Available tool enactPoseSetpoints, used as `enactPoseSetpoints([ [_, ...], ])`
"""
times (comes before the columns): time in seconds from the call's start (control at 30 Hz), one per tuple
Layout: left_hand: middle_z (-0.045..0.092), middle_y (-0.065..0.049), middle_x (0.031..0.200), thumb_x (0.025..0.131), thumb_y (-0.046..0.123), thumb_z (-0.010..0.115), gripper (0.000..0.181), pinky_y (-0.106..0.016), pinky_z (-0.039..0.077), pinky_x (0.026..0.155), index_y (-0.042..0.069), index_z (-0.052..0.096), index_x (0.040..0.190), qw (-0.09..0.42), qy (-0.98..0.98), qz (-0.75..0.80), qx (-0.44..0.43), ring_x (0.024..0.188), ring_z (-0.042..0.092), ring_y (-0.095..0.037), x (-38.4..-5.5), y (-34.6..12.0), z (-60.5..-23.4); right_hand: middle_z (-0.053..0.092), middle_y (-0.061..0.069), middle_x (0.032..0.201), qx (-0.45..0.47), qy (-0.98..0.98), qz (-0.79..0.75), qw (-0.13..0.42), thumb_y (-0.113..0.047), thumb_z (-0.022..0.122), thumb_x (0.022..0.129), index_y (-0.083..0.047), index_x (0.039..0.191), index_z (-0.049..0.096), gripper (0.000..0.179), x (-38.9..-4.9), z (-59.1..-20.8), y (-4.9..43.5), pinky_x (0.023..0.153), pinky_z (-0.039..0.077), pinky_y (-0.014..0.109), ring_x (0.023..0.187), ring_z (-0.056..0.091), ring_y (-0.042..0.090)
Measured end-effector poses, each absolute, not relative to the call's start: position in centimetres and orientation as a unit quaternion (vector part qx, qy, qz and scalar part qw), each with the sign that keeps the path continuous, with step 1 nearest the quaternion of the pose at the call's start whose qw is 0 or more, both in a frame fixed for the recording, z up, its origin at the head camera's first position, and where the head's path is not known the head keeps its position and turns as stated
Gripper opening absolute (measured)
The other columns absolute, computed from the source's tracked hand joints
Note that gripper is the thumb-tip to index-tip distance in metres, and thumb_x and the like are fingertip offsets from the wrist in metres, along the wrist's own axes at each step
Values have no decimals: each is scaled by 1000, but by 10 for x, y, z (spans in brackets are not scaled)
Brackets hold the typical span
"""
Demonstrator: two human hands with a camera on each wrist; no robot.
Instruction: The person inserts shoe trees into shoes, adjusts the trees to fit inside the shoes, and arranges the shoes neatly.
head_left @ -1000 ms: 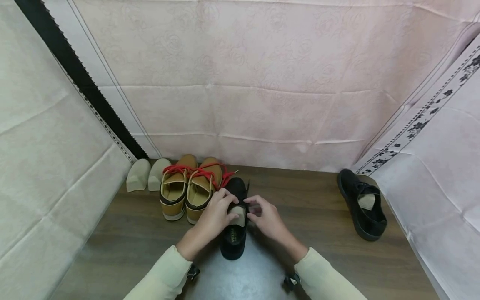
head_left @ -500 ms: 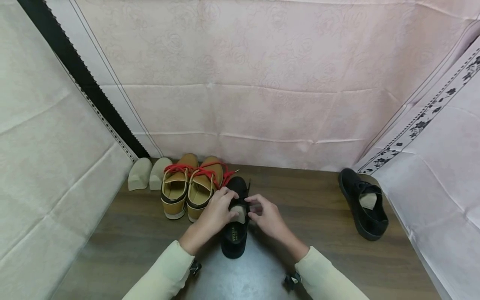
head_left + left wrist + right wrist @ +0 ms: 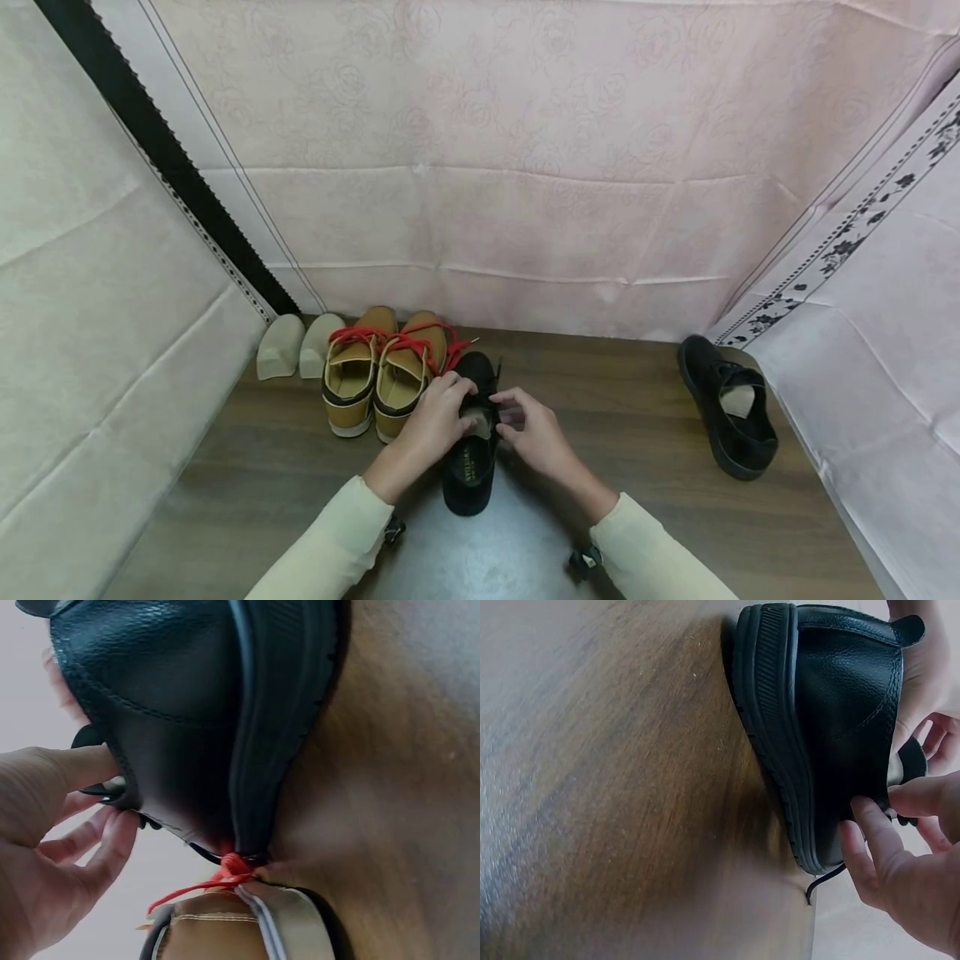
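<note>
A black lace-up shoe stands on the floor in front of the person, heel toward them. My left hand grips its left side, thumb at the opening by a pale shoe insert and fingers near the laces. From the right, my right hand pinches the collar. In the right wrist view, that hand's fingers lie against the outside of the shoe, with the thumb at the opening's edge. The left wrist view shows the left thumb passing over the rim. The insert's front part is hidden inside the shoe.
Tan shoes with red laces stand just left, close to the black shoe. Two loose pale inserts lie at the far left by the cloth wall. Another black shoe with an insert inside sits far right on the wooden floor.
The insert has slid forward, deeper into the black shoe, so less of it shows and more insole is exposed. My left hand has shifted slightly; my right hand stays almost in place.
</note>
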State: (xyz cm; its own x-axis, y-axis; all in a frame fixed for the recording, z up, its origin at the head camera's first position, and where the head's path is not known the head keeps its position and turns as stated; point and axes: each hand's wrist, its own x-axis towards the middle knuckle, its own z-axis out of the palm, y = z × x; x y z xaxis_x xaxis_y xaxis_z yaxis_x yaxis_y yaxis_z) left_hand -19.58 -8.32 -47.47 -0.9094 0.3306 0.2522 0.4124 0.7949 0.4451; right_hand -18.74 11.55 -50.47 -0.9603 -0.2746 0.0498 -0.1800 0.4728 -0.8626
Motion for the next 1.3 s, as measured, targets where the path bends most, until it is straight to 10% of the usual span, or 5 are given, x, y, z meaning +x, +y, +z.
enactPoseSetpoints([
  [0.73,68,-4,107,77,10,92,38,-30,60,75,10,75,111,105,-905,-358,-204,89,68,-18,-198,-99,-488,62,2,139,-156,839,-521,33,-9,73,96,-32,144,56,56,-179,-514,119,100,57,42,118,68,23],
  [1.3,66,-8,121,89,22,84,41,-36,61,80,8,70,125,132,-891,-376,-217,94,69,-21,-187,-127,-468,55,3,148,-358,822,-431,-97,-20,81,90,-22,141,62,54,-147,-511,128,106,52,46,136,55,23],
])
